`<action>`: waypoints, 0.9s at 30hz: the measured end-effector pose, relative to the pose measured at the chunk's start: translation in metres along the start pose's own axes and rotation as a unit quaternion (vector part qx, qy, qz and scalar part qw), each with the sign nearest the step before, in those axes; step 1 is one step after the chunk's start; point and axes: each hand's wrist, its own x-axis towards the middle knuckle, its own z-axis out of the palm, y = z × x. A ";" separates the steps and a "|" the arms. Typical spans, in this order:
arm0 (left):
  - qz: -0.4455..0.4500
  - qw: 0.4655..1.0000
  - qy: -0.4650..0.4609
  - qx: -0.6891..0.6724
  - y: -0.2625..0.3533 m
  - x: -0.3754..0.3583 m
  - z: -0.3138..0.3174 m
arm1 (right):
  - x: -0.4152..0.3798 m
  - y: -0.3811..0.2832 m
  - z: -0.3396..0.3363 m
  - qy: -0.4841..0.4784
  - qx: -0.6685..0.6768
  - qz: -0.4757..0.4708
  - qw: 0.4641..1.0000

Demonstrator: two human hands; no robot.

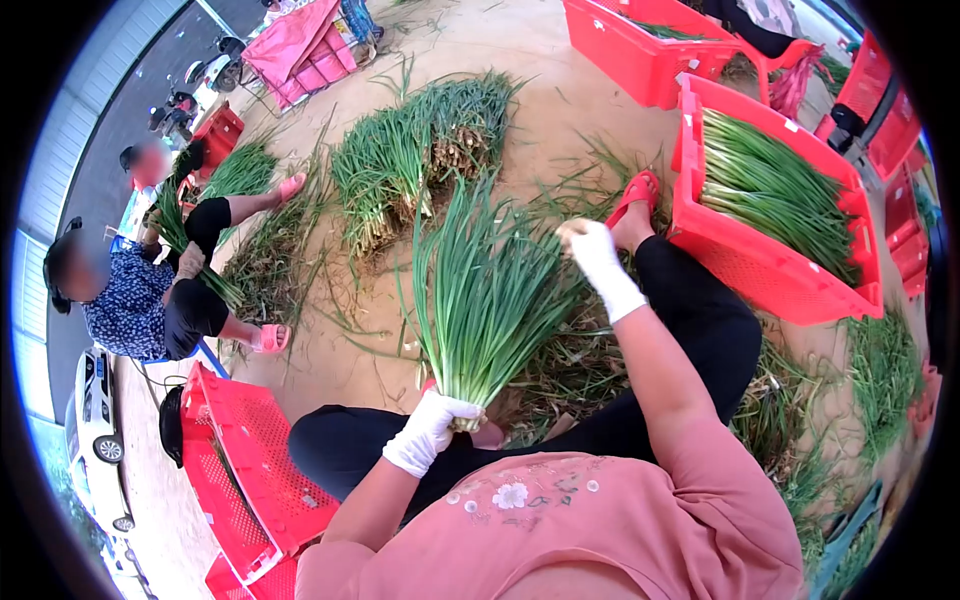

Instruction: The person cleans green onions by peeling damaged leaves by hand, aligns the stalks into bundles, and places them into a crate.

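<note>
My left hand [432,432], in a white glove, is wrapped round the pale lower ends of a bunch of spring onions [490,300]. Long green leaves fan out from it, away from me. Right of the leaf tips is my right hand [593,262], also gloved in white. Its fingers are curled together, and whatever is in them, if anything, cannot be made out. Beyond the bunch, a big heap of untrimmed spring onions [420,150] lies on the ground, some with brown, dirty root ends towards me.
A red crate [775,270] of laid-out spring onions stands at my right, with more red crates [650,60] behind. Another red crate [265,450] is at my left. Stripped leaves [575,375] litter the ground between my legs. A seated person [135,310] handles greens on the left.
</note>
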 end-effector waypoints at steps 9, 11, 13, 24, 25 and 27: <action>0.046 0.997 0.007 0.059 0.021 -0.018 -0.012 | -0.041 -0.093 -0.045 -0.005 0.016 -0.049 0.999; 0.065 0.993 0.022 0.098 0.020 -0.017 -0.004 | -0.063 -0.111 0.008 -0.109 -0.071 -0.062 0.990; 0.077 0.988 0.032 0.127 0.016 -0.019 0.007 | -0.073 -0.120 0.055 -0.132 -0.193 -0.090 0.968; 0.050 0.992 0.025 0.113 0.045 -0.061 -0.013 | 0.003 -0.087 -0.103 0.258 0.228 -0.018 0.939; 0.062 0.994 0.009 0.091 0.048 -0.062 -0.020 | -0.005 -0.091 -0.122 0.277 0.233 -0.018 0.932; 0.088 0.995 -0.014 0.045 0.054 -0.065 -0.025 | -0.021 -0.091 -0.142 0.304 0.219 -0.008 0.927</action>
